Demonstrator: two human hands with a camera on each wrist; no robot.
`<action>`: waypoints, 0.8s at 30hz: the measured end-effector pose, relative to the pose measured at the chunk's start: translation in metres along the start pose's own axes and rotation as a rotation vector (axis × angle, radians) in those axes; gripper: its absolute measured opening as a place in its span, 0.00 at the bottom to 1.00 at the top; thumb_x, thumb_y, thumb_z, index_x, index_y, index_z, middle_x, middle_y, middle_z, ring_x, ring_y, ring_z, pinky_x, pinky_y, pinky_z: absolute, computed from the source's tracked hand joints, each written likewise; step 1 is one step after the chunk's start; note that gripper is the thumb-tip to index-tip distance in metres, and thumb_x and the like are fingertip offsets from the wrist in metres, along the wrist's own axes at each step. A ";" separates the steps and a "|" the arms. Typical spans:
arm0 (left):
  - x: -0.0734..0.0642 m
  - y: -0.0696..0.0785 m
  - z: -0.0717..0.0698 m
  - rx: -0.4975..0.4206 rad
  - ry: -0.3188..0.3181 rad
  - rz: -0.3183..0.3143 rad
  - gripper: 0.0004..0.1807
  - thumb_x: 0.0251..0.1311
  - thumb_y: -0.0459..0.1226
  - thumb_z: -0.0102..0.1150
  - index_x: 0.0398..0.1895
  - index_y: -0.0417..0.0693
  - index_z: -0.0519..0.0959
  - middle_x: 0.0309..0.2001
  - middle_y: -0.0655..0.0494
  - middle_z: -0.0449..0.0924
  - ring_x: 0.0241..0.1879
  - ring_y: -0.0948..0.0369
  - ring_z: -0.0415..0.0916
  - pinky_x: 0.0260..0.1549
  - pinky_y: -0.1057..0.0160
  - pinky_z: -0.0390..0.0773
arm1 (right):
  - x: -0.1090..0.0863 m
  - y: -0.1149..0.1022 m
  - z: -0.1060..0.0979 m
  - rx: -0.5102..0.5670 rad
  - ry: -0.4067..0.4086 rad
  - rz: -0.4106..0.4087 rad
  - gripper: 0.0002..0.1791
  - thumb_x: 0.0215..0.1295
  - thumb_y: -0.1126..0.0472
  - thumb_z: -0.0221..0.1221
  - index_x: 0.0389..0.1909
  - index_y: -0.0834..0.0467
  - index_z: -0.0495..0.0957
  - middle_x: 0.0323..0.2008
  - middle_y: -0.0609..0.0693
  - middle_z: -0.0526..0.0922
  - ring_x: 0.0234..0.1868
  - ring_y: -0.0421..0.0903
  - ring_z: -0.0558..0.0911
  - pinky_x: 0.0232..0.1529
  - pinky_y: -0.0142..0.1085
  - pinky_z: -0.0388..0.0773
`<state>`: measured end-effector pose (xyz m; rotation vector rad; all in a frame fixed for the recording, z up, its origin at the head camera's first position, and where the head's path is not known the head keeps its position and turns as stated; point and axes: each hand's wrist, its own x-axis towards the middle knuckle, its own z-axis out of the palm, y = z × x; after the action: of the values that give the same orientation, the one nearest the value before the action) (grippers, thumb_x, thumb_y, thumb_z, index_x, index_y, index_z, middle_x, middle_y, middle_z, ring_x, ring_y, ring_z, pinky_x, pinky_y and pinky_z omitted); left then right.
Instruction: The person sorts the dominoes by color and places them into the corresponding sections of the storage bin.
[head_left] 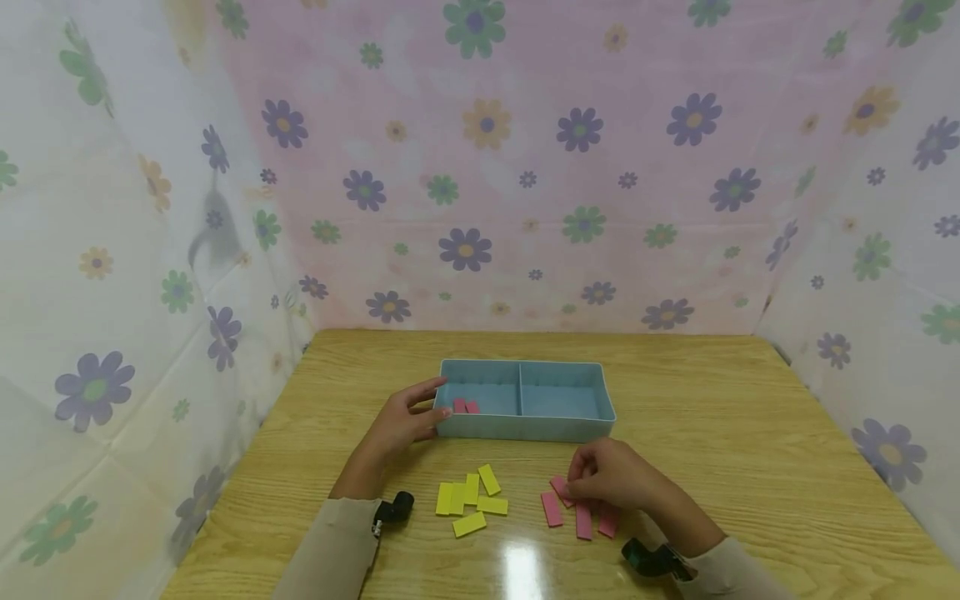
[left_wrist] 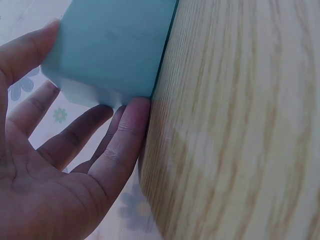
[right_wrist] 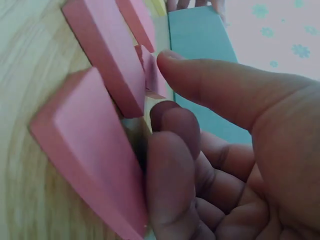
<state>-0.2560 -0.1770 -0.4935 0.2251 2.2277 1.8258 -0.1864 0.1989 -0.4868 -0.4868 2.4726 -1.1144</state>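
A blue two-compartment box (head_left: 487, 427) stands on the table. My left hand (head_left: 401, 423) holds its left end, thumb at the front rim and fingers along the end wall; in the left wrist view, the fingertips touch the box (left_wrist: 110, 50). My right hand (head_left: 617, 475) is low over the pink tiles (head_left: 583, 521). In the right wrist view, its thumb and bent fingers stand apart beside a tilted pink tile (right_wrist: 151, 72), with nothing pinched between them. Another pink tile (right_wrist: 95, 145) lies close by the fingers. Part of the pink group is hidden under this hand.
Several yellow tiles (head_left: 470, 524) lie on the wooden table (head_left: 360, 367) in front of the box, between the two hands. Two pink tiles (head_left: 460, 406) lie inside the left compartment. Flowered cloth (head_left: 525, 250) surrounds the table at the back and sides.
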 end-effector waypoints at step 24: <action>0.000 -0.001 0.000 0.002 -0.004 0.009 0.37 0.66 0.46 0.70 0.77 0.61 0.69 0.78 0.43 0.63 0.72 0.40 0.69 0.55 0.46 0.84 | 0.005 -0.001 -0.005 -0.031 0.104 0.082 0.07 0.58 0.58 0.74 0.30 0.54 0.86 0.25 0.46 0.84 0.26 0.44 0.80 0.24 0.37 0.77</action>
<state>-0.2557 -0.1774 -0.4942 0.2392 2.2299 1.8256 -0.1928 0.1991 -0.4845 -0.3407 2.5774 -1.0960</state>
